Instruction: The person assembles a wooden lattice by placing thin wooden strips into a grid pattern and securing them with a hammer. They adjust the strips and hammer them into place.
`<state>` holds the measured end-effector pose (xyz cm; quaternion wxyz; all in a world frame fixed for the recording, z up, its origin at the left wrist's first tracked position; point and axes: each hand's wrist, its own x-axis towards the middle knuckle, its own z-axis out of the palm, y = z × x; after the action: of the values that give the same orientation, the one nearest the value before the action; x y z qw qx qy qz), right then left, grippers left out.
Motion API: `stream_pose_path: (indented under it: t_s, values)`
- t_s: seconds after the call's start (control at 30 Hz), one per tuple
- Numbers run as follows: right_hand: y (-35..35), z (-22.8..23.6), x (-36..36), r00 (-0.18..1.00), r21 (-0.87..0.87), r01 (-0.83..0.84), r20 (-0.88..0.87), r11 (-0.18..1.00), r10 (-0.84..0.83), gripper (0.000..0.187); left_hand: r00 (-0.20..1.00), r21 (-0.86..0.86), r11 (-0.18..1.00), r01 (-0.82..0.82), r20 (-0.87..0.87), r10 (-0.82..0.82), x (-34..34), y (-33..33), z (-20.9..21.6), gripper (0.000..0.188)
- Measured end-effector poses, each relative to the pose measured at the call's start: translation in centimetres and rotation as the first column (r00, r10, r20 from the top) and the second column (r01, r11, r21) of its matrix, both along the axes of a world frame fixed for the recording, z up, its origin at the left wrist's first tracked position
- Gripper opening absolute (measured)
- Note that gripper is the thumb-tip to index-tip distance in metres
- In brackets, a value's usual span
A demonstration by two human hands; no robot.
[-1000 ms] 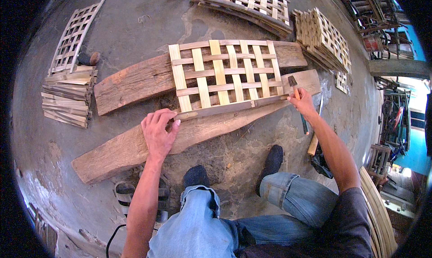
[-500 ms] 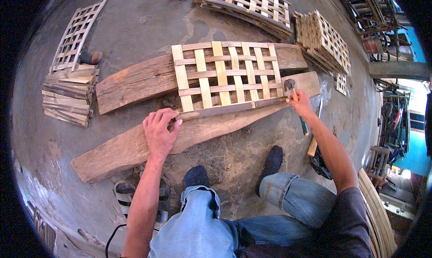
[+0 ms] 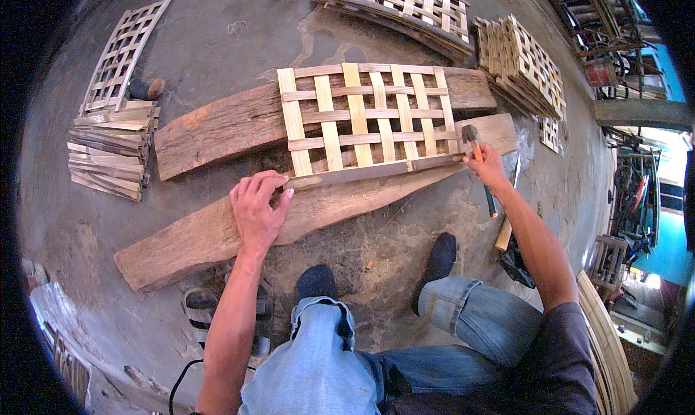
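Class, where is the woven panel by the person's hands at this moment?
In the head view, the woven panel is in the upper middle, over two wooden beams, its near edge between the left hand and right hand.

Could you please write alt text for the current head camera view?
A person's left hand holds the near left corner of a woven lattice panel lying across two rough wooden planks. The right hand, at the near right corner, grips a hammer-like tool. Similar panels are stacked beyond.

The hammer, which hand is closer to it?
Right. The right hand grips the hammer; the left hand is to its left, at one corner of the woven lattice panel.
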<state>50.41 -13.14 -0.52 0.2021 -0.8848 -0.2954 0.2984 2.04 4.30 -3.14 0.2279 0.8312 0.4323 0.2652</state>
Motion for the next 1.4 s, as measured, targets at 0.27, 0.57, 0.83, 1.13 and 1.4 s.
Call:
stream_pose_path:
  t_s: [0.27, 0.57, 0.83, 1.13, 1.4]
  values:
    - [-0.2, -1.8, 1.4, 0.993, 0.001, -0.085, 0.082, 0.996, 0.084, 0.035, 1.0, -0.03, 1.0, 0.001, -0.013, -0.001, 0.0, 0.2, -0.1, 0.02]
    - [-0.3, -2.3, 2.9, 0.964, -0.071, -0.17, 0.193, 0.983, 0.181, 0.027, 1.0, -0.085, 0.996, 0.009, -0.002, -0.009, -0.1, 0.3, 0.4, 0.022]
    - [0.7, -1.1, 2.5, 0.962, -0.195, -0.169, 0.179, 0.966, 0.205, 0.038, 1.0, -0.081, 0.997, -0.001, 0.021, 0.003, -0.6, 0.3, 0.3, 0.023]
    - [1.1, 0.3, 1.8, 0.981, -0.157, -0.16, 0.087, 0.974, 0.175, 0.031, 1.0, -0.096, 0.995, -0.002, 0.006, 0.002, -0.5, 0.3, 0.1, 0.023]
    - [4.2, 7.9, -5.2, 0.99, 0.084, 0.017, 0.139, 0.996, -0.029, 0.029, 1.0, -0.122, 0.993, -0.001, 0.001, 0.001, -0.3, 0.3, 0.4, 0.024]
